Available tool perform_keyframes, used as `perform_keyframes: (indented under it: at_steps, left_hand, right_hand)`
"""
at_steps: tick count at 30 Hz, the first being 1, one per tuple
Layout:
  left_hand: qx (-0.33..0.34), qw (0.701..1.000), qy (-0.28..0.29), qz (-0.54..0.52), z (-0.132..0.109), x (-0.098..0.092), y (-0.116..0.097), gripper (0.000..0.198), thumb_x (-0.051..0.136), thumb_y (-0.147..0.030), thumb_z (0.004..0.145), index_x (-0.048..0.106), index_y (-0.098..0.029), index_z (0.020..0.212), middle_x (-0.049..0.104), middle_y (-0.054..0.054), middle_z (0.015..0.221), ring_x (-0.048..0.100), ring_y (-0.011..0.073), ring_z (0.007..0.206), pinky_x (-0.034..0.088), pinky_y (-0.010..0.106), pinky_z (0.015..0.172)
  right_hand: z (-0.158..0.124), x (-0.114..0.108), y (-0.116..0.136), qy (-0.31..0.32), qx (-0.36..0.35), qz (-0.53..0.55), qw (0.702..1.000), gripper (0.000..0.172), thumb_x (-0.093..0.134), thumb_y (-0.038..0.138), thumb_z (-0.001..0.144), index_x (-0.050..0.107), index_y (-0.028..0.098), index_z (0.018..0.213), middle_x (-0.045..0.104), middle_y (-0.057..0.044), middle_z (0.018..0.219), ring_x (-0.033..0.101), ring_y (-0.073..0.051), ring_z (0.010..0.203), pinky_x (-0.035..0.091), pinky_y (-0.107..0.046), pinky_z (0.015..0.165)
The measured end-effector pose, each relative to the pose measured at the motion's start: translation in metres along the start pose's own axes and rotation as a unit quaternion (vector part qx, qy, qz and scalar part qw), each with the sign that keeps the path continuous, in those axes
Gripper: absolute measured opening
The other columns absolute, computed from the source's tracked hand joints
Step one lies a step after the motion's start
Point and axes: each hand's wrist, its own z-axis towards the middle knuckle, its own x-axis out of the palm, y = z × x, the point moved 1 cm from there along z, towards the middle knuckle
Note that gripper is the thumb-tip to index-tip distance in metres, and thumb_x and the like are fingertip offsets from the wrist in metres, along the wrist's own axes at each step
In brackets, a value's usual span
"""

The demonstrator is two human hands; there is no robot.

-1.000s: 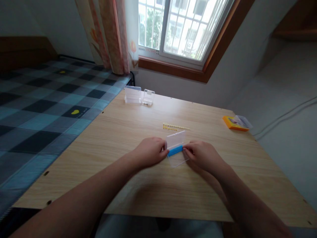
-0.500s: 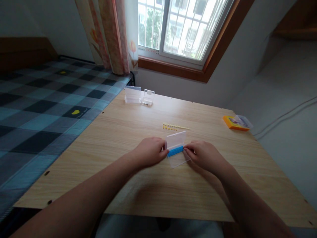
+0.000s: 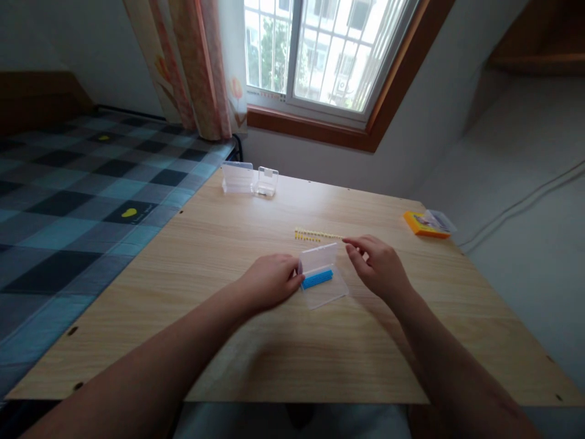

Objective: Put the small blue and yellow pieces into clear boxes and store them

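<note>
My left hand (image 3: 273,279) grips the left edge of an open clear plastic box (image 3: 319,258), thumb in front near the blue piece. The box lies on the table with its lid raised at the back. Inside lies a long blue studded strip (image 3: 317,279), its left end beside my left thumb. Past the box my right hand (image 3: 377,263) reaches out, index finger and thumb slightly apart. Its index fingertip is at the right end of a row of small yellow pieces (image 3: 315,234); whether it touches the last piece I cannot tell.
Two open clear containers, a wider box (image 3: 237,178) and a smaller box (image 3: 266,182), stand at the table's back left. An orange-yellow box (image 3: 426,224) with a clear lid lies at the right edge. A checked bed (image 3: 123,189) adjoins the table's left side.
My right hand has let go of the blue strip's right end and moved up and right to the yellow row. My left hand keeps its hold on the box.
</note>
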Motion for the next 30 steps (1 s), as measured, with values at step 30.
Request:
perform_keyframes:
  at_steps: [30]
  left_hand:
    - [0.054, 0.995, -0.026, -0.085, 0.002, 0.000, 0.005, 0.037, 0.048, -0.018, 0.092, 0.074, -0.022, 0.118, 0.076, 0.006, 0.119, 0.068, 0.0213, 0.108, 0.049, 0.035, 0.097]
  right_hand:
    - [0.004, 0.013, -0.010, 0.287, -0.109, 0.312, 0.899, 0.024, 0.069, 0.037, 0.090, 0.066, 0.019, 0.107, 0.067, -0.008, 0.120, 0.061, -0.019, 0.111, 0.048, -0.038, 0.101]
